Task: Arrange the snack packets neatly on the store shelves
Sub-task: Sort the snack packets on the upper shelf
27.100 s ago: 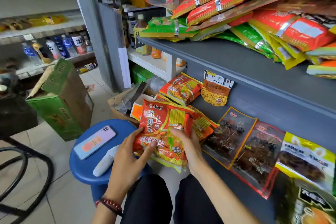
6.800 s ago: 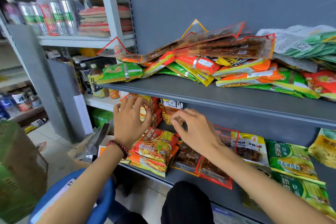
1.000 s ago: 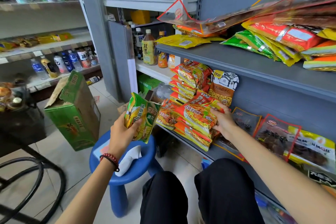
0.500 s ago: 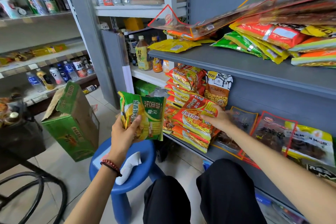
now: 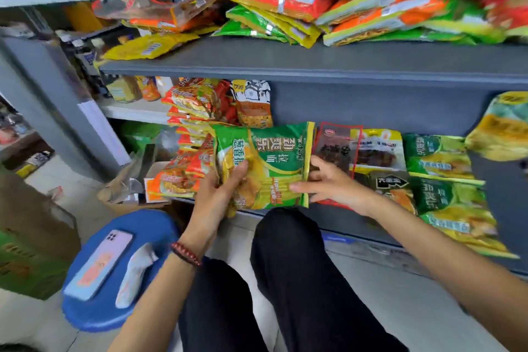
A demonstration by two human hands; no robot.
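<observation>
A green and yellow noodle packet stands upright in front of the lower grey shelf. My left hand grips its left lower edge, thumb on the front. My right hand pinches its right lower edge. Left of it lies a stack of orange-red noodle packets. To the right stand dark dried-meat packets and more green packets. The upper shelf carries a loose heap of orange, green and yellow packets.
A blue stool at lower left bears a pink phone and a white pouch. A green carton stands at far left. Open cardboard boxes sit on the floor by the shelf. My dark-trousered knees are below.
My left hand has carried the green packet rightward to the lower shelf front. My right hand left the orange-red stack and took the packet's right edge. The view has swung right and closer.
</observation>
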